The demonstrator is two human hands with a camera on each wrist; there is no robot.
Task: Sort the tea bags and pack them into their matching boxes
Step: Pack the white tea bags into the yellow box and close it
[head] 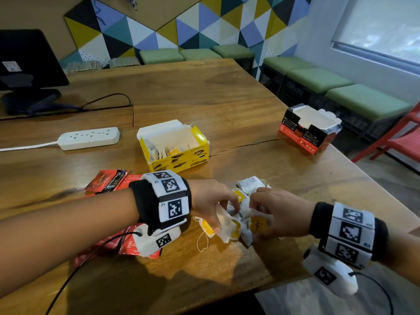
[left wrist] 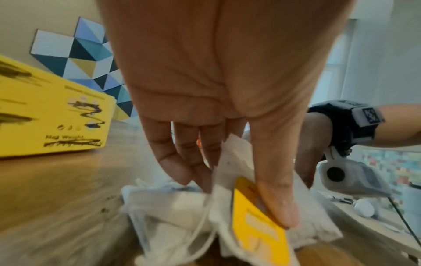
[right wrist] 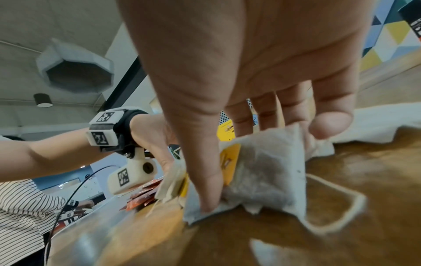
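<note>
A pile of white tea bags with yellow tags [head: 241,226] lies on the wooden table [head: 204,92] between my hands. My left hand [head: 225,215] pinches a white tea bag [left wrist: 230,180], its thumb pressing the yellow tag [left wrist: 257,226]. My right hand [head: 255,218] pinches another white tea bag [right wrist: 268,176] from the same pile, thumb on its front corner. The open yellow box [head: 175,146] stands beyond the hands with similar bags inside. The open black-and-red box [head: 309,129] stands at the far right. Red sachets [head: 106,181] lie under and beside my left wrist.
A white power strip [head: 88,137] and a monitor [head: 27,62] with cables sit at the left. The table's right edge runs by a red chair [head: 400,142] and green benches [head: 318,79]. A person in a striped shirt [right wrist: 22,207] is at the table.
</note>
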